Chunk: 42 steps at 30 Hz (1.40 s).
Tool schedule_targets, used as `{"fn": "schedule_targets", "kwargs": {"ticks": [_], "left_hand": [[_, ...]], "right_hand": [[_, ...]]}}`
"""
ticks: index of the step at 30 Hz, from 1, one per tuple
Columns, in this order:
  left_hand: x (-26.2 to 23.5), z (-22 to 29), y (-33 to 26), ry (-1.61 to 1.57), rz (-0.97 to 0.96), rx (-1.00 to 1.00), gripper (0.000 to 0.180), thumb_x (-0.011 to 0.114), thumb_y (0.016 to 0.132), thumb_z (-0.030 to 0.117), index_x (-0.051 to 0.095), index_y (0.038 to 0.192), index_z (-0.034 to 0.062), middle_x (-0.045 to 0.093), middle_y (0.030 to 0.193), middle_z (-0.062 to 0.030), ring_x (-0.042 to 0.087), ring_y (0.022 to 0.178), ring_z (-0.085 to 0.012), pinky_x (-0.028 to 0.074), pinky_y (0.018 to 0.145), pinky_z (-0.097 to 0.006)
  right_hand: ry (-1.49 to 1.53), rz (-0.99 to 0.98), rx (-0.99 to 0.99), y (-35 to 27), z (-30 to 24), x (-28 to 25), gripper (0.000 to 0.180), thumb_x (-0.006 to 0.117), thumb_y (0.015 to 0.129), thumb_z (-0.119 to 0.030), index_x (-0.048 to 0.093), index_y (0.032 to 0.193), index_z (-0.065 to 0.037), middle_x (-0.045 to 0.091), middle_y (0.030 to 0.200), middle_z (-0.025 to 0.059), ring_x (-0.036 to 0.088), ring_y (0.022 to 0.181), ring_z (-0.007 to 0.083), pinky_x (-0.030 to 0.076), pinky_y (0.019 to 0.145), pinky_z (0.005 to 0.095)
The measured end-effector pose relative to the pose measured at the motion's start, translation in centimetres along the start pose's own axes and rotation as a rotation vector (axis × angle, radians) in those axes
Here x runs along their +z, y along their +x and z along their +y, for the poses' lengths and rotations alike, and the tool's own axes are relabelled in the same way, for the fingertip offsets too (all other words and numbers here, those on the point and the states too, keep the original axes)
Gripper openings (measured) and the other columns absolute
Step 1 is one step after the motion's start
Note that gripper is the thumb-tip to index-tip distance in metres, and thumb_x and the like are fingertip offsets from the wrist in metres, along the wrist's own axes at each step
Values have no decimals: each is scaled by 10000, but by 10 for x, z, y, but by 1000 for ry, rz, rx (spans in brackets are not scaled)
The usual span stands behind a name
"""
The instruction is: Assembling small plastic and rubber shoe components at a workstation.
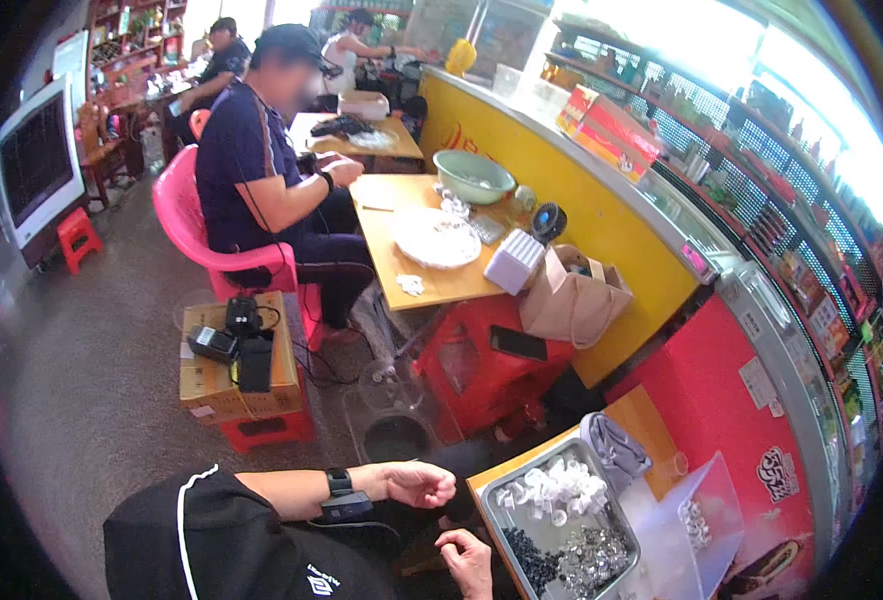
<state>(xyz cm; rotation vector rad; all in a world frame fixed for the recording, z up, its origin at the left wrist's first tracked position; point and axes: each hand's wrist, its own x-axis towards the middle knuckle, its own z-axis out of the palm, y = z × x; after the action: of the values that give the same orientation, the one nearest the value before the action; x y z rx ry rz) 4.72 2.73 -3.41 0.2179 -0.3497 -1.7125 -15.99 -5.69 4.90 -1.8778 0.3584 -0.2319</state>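
Observation:
My left hand (422,485) is in front of my body, its fingers curled in; whatever they may hold is too small to make out. A dark watch and a small strapped device sit on that wrist. My right hand (469,565) is just below it, fingers bent and drawn together, close to the left edge of a metal tray (625,490). White plastic pieces (562,490) fill the tray's far part. Small black parts (530,560) and shiny silver metal parts (597,560) lie in separate heaps at its near end.
Right of the tray stands a translucent bin (717,510) with white pieces; a grey cloth (617,450) lies behind. A red stool (482,350) bears a phone. Ahead, a co-worker on a pink chair (182,200) sits at a wooden table (382,220). A cardboard box (212,380) stands left.

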Motion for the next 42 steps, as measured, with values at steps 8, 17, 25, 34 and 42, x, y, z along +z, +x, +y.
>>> {"fn": "schedule_targets", "kwargs": {"ticks": [8, 17, 25, 34, 42], "left_hand": [[52, 31, -16, 115, 402, 187, 128, 534, 904, 169, 588, 853, 64, 588, 729, 8, 567, 635, -94, 486, 592, -229], [108, 40, 99, 862, 432, 92, 144, 644, 860, 160, 636, 866, 16, 639, 766, -36, 601, 677, -100, 499, 639, -237], [92, 25, 162, 2131, 168, 372, 253, 672, 741, 138, 654, 968, 27, 603, 934, -127, 597, 934, -253, 476, 801, -325], [117, 17, 156, 1724, 262, 335, 221, 686, 791, 141, 674, 985, 35, 679, 908, -99, 637, 858, -155, 490, 780, -291], [294, 72, 90, 1303, -266, 1083, 994, 667, 693, 611, 328, 1330, -73, 492, 1211, -224, 498, 1126, -363, 430, 944, -451]], "right_hand": [[-276, -154, 13, 7, 129, -1, 194, 538, 731, -140, 697, 803, -57, 662, 807, 157, 656, 771, 287, 513, 717, 365], [-510, -50, 164, -12, 142, -10, 227, 604, 780, -189, 637, 929, -20, 642, 950, 191, 597, 936, 363, 469, 823, 439], [-340, -279, 230, -30, 102, -20, 221, 592, 810, -167, 631, 978, -29, 640, 956, 183, 600, 933, 348, 469, 796, 418], [-344, 4, 210, -37, 110, -18, 233, 521, 870, -195, 622, 1004, -34, 618, 1005, 171, 588, 960, 343, 459, 844, 407], [-266, 37, 220, -15, 100, -22, 220, 545, 859, -200, 626, 971, -28, 628, 979, 158, 596, 932, 338, 470, 811, 396]]}}
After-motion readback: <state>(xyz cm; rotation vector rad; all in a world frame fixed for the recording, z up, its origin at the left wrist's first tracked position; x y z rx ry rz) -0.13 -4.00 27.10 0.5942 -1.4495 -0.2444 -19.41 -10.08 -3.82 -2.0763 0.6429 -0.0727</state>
